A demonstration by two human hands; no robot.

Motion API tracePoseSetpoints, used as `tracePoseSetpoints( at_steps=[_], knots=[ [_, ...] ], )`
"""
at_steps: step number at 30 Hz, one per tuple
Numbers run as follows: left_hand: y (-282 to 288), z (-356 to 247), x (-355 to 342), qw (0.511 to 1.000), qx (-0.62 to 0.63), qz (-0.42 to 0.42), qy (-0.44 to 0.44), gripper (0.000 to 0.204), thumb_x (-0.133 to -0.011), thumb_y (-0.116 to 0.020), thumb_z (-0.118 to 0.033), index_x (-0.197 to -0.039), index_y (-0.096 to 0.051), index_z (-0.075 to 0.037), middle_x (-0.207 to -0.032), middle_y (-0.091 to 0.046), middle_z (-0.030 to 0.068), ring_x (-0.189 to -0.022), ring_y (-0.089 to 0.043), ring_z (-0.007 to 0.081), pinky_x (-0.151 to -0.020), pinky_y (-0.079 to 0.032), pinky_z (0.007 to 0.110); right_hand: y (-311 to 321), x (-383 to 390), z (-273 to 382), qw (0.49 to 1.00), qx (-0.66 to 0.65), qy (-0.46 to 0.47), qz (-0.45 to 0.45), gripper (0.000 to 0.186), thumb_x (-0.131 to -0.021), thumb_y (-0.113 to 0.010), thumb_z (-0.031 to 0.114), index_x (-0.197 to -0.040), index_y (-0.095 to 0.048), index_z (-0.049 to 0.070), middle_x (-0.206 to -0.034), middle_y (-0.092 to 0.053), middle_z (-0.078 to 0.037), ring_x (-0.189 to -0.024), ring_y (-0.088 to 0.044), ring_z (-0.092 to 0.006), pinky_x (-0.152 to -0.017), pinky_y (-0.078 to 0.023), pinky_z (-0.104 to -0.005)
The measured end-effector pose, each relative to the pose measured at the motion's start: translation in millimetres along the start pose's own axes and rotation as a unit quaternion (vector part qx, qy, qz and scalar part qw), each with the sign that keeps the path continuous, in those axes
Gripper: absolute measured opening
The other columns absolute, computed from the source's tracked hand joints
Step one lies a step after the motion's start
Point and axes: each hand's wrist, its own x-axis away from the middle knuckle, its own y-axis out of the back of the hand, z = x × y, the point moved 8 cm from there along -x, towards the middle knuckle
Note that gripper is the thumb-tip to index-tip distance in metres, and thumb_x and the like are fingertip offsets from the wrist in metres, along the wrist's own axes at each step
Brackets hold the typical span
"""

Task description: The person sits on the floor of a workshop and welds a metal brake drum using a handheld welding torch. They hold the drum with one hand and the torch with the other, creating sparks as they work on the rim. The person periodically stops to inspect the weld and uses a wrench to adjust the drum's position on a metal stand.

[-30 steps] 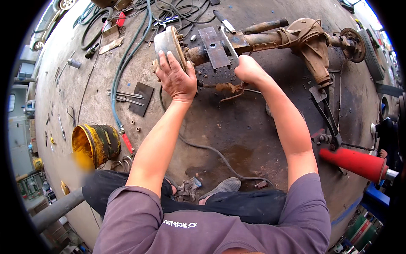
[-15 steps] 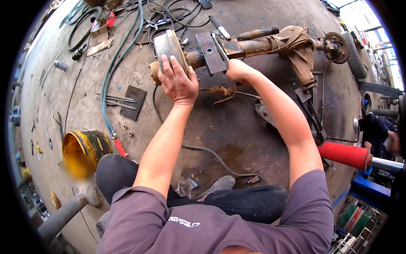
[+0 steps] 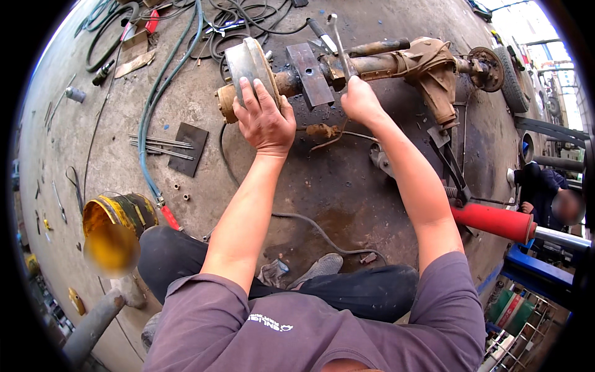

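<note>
- Since the earlier frame, both hands have stayed on the rusty axle assembly; the tool in the right hand now stands more upright, and the view has shifted slightly.
- Left hand: palm pressed flat on the brake drum at the axle's left end, fingers spread over its rim, so the grip is open and resting rather than clamped.
- Right hand: grip closed around the handle of a long metal wrench, whose shaft rises past the axle tube toward the far edge of the floor.
- Axle assembly: lies across the far part of the concrete floor, drum at left, differential housing at right, a flat steel plate leaning on the tube between them.
- Surroundings: blue-green hose running along the left side of the floor; dark square plate with thin rods beside it; yellow paint bucket near the left edge; red cylinder at the right edge.
- Another person crouches at the far right edge, well apart from the axle.
</note>
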Motion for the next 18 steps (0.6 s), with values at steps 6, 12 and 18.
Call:
tracePoseSetpoints(
  at_steps=[6, 12, 18],
  knots=[
    [-1.8, -1.0, -2.2, 1.0, 0.001, 0.013, 0.001, 0.068, -0.084, -0.069, -0.032, -0.141, -0.052, 0.001, -0.151, -0.044, 0.0221, -0.124, -0.048, 0.0499, -0.101, -0.048, 0.054, -13.0, 15.0, -25.7, 0.998, -0.003, 0.039, -0.054, 0.018, -0.086, -0.058, 0.005, -0.098, -0.06, -0.008, -0.099, -0.066, -0.034, -0.102, -0.064, -0.0488, -0.091, -0.052, -0.0522],
    [-5.5, -4.7, -7.5, 1.0, 0.006, 0.023, 0.001, 0.071, -0.083, -0.071, -0.031, -0.142, -0.05, 0.004, -0.152, -0.043, 0.0231, -0.126, -0.047, 0.0473, -0.109, -0.04, 0.053, -93.8, 19.9, -75.3, 0.993, -0.018, 0.095, -0.063, 0.018, -0.087, -0.054, 0.004, -0.103, -0.054, -0.005, -0.092, -0.066, -0.034, -0.093, -0.064, -0.0518, -0.083, -0.053, -0.0557],
    [-20.8, 3.9, -27.0, 0.999, -0.027, 0.042, -0.006, 0.074, -0.082, -0.069, -0.033, -0.142, -0.048, 0.004, -0.15, -0.044, 0.0239, -0.125, -0.047, 0.0495, -0.11, -0.039, 0.054, -80.4, 20.6, -59.0, 0.937, -0.239, 0.088, -0.239, 0.017, -0.088, -0.056, 0.005, -0.101, -0.054, -0.006, -0.087, -0.066, -0.032, -0.087, -0.065, -0.0507, -0.078, -0.053, -0.0551]
  ],
)
